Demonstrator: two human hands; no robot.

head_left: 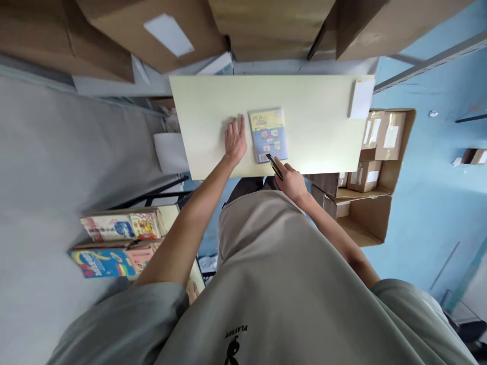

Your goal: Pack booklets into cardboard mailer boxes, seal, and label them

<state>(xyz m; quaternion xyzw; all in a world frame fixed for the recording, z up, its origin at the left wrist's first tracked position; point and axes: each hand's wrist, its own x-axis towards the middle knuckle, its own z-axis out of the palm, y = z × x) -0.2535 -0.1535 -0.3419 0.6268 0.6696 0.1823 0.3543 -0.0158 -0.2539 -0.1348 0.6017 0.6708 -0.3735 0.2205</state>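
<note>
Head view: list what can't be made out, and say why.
All in the head view:
Cutter: much of its handle is hidden by the right hand; its tip is too small to show whether the blade is out.
Booklet: fine print too small and blurred; underside hidden against the table.
Left hand: palm side faces away.
Upper boxes: cut off by the top edge.
Legs: mostly behind the shirt.

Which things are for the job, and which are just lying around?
Seemingly for the job: cutter in the right hand; blue-and-yellow packet beside the left hand; table underneath.

Seemingly just lying around: white block at the table's end; colourful books; open cardboard boxes.
</note>
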